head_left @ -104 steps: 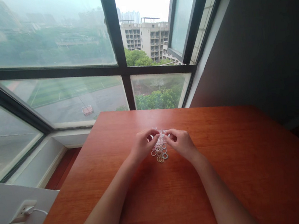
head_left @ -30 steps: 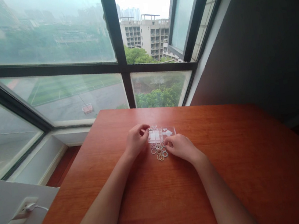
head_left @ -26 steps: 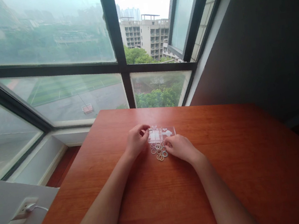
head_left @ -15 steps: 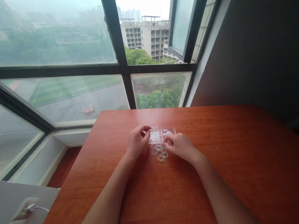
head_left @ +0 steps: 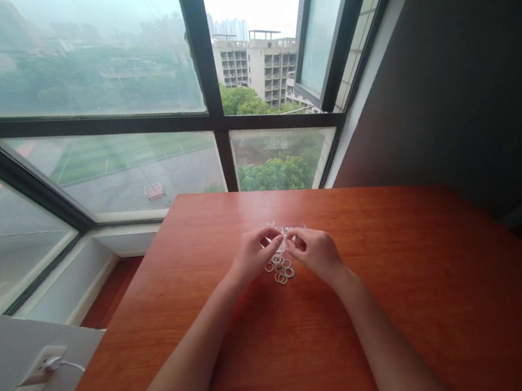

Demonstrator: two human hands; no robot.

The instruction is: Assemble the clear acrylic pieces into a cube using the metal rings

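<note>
My left hand (head_left: 253,253) and my right hand (head_left: 317,252) meet over a clear plastic case (head_left: 276,249), their fingertips almost touching. Thumb and forefinger are pinched together on each hand. Whatever sits between the fingertips is too small to make out. Both hands cover much of the case, so its inside shows only in part. Just in front of it, several small thin rings (head_left: 279,268) in pale, gold and bluish tones lie in a loose overlapping cluster on the table.
The reddish-brown wooden table (head_left: 282,348) reaches to a dark-framed window (head_left: 217,121). A dark wall (head_left: 443,79) rises at the right. Low on the left, wall sockets (head_left: 36,389) hold a white plug and a black plug with cords.
My left hand has moved right, from the case's left edge to my right hand's fingertips. My right hand has shifted slightly. The rings lie as before.
</note>
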